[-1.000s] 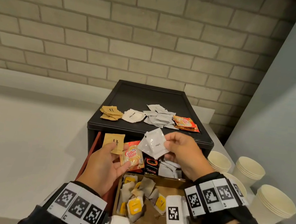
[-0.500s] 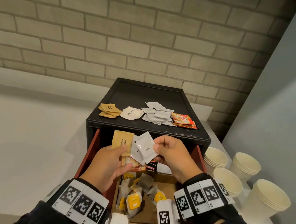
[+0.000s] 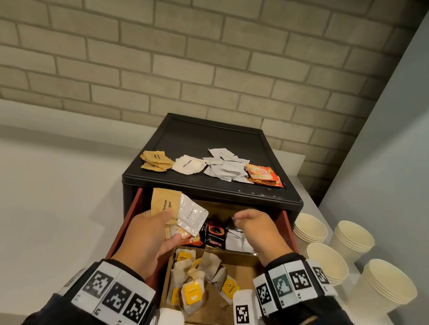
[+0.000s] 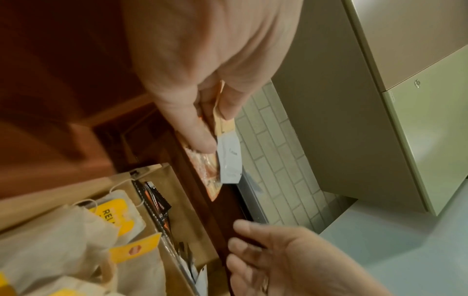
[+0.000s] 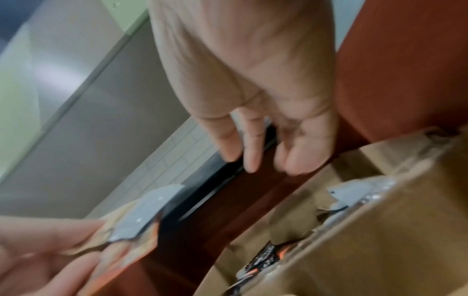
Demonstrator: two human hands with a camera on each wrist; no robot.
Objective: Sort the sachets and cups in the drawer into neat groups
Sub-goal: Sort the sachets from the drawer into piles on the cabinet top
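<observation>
My left hand (image 3: 172, 223) hovers over the open red drawer (image 3: 129, 219) and pinches three sachets fanned together: a brown sugar sachet (image 3: 164, 200), a white cream sachet (image 3: 191, 214) and an orange creamer sachet (image 3: 185, 233). The left wrist view shows the white sachet (image 4: 230, 158) and orange sachet (image 4: 207, 170) under the thumb. My right hand (image 3: 244, 216) holds nothing, fingers loosely curled, above the drawer's back compartment with black coffee sachets (image 3: 214, 234) and white sachets (image 3: 236, 240). Tea bags (image 3: 191, 290) fill the front cardboard compartment.
On the black cabinet top (image 3: 211, 137) lie sorted piles: brown sachets (image 3: 156, 160), white sugar (image 3: 188, 164), grey-white cream sachets (image 3: 226, 168), orange creamers (image 3: 263, 175). Stacks of paper cups (image 3: 350, 240) stand on the counter to the right. A brick wall is behind.
The white cream sachet went from my right hand into my left hand's bundle. My right hand, now empty, has dropped toward the back of the drawer.
</observation>
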